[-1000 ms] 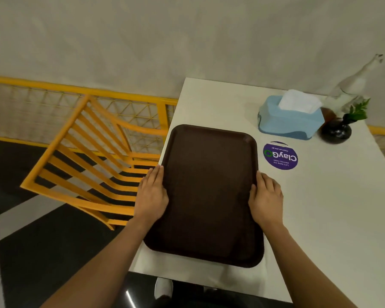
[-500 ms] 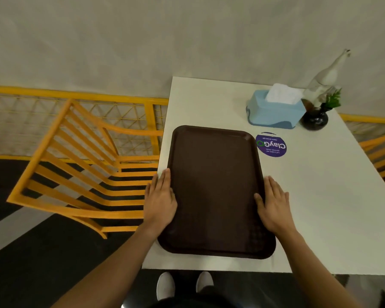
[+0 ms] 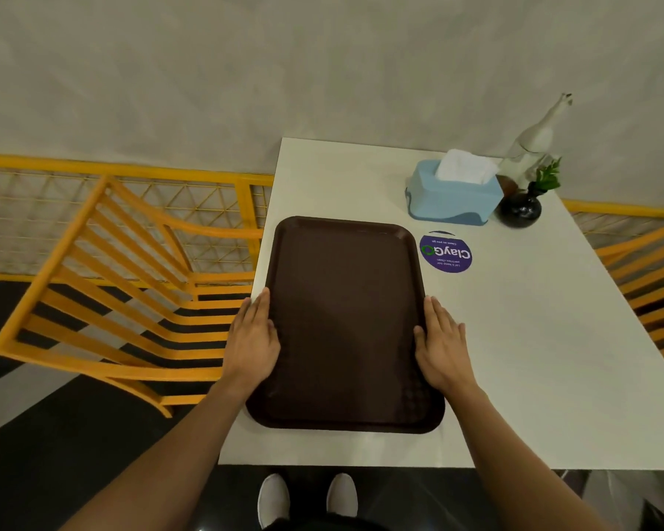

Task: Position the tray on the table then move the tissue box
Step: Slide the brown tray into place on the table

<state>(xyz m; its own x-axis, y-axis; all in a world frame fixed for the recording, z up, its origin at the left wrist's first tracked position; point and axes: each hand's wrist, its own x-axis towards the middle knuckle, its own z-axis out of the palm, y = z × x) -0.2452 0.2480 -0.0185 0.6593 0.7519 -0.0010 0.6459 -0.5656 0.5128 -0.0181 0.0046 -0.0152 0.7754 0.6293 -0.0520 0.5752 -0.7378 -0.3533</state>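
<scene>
Head view: looking down over a white table (image 3: 514,358) set against a pale wall.
Far left: an orange slatted chair (image 3: 112,300) stands off the table's left edge, with a yellow railing (image 3: 131,170) behind it.
Left hand (image 3: 252,339): laid flat along the tray's left rim, fingers straight and together, thumb over the rim — pressed against the edge, not curled round it.
Tray (image 3: 345,323): dark brown, rectangular, lying flat on the table near its left and front edges, long side running away from the person.
Right hand (image 3: 441,344): flat against the tray's right rim, fingers extended, thumb resting on the rim; nothing clenched.
Sticker (image 3: 445,252): round, purple, on the tabletop just beside the tray's far right corner.
Tissue box (image 3: 453,195): light blue, a white tissue sticking up — at the far side of the table, apart from the tray, beyond the sticker.
Beside the box: a small dark vase (image 3: 520,208) with a green sprig, touching or nearly so, and a clear glass bottle (image 3: 533,143) behind it.
Far right: another orange chair (image 3: 648,277).
Bottom: white shoes (image 3: 307,500) below the table edge.
</scene>
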